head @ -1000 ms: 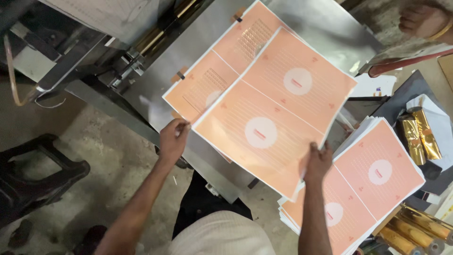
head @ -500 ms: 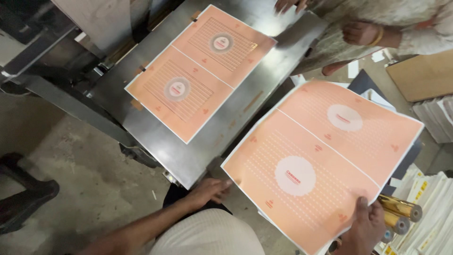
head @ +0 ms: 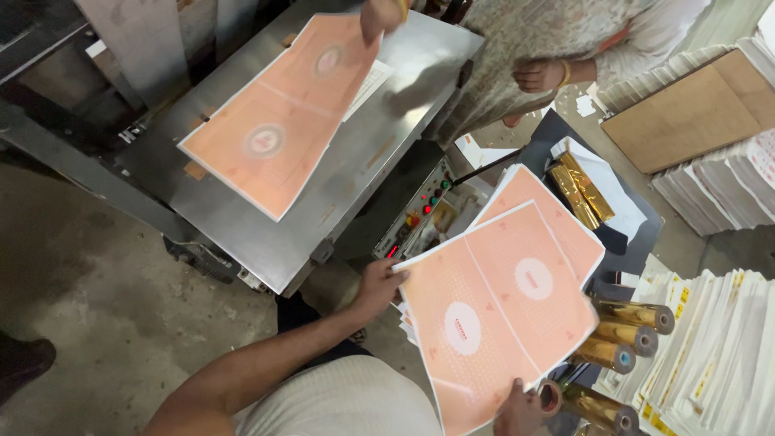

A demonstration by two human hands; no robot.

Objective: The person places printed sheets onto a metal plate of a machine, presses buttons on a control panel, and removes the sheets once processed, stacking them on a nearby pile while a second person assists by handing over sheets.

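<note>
My left hand (head: pixel 379 284) grips the left edge of a large orange printed sheet (head: pixel 500 315) with two white ovals on it. My right hand (head: pixel 517 412) pinches the same sheet at its near corner, at the bottom of the view. The sheet hangs just over a stack of like sheets (head: pixel 557 211) to the right of the machine. On the steel machine table (head: pixel 266 234) lies another orange sheet (head: pixel 282 121); a co-worker's hand (head: pixel 379 16) at the far end holds its top corner.
The machine's control panel (head: pixel 424 211) with coloured buttons faces me. Gold foil rolls (head: pixel 630 335) lie at the right, with crumpled gold foil (head: pixel 577 187) behind. Stacks of white printed paper (head: pixel 718 355) fill the right side, a brown cardboard sheet (head: pixel 686 113) above them. Concrete floor at left.
I have swung the held sheet right and down over the stack beside the machine. The co-worker's hand has come onto the sheet on the table, which now lies shifted.
</note>
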